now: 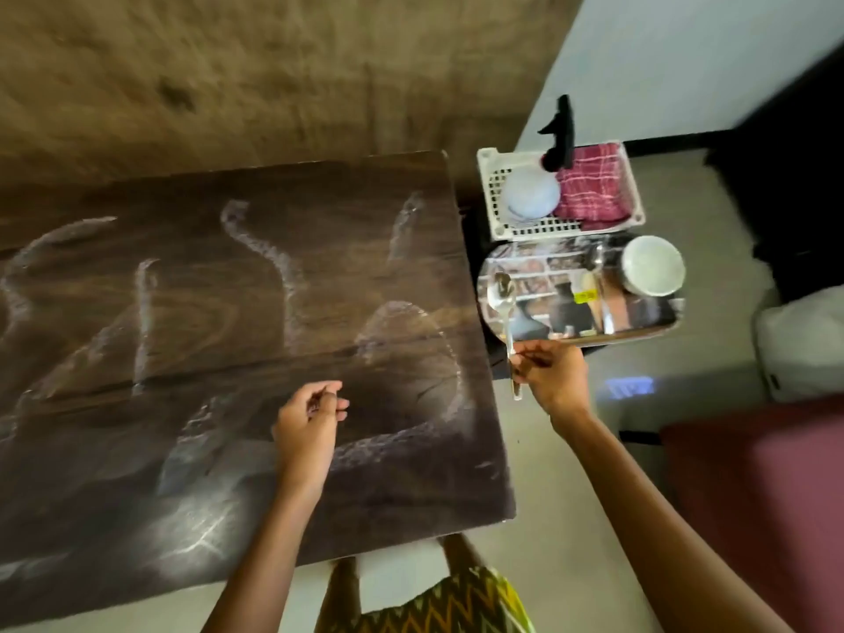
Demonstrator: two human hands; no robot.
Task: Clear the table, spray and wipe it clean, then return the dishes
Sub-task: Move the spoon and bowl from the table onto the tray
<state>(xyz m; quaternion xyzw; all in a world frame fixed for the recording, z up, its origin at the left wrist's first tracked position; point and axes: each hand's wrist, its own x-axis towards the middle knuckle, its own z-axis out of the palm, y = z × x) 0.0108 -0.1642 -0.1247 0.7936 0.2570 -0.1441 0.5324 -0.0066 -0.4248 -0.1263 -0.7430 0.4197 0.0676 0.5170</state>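
Table (228,290): dark wood, streaked with pale wipe marks.
Left hand (308,424): held over the table's near right part, fingers loosely curled, nothing gripped.
Right hand (550,374): just off the table's right edge, pinched on a spoon (502,303).
Steel tray (639,317): right of the table, under the spoon's bowl, bearing a steel bowl (653,267).
White basket (495,175): beyond the tray, holding a spray bottle (532,194) and a red cloth (593,189).

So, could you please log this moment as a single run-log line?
stage: returning dishes | right hand: holding spoon over steel tray | left hand: empty, over table | table: streaked, no dishes
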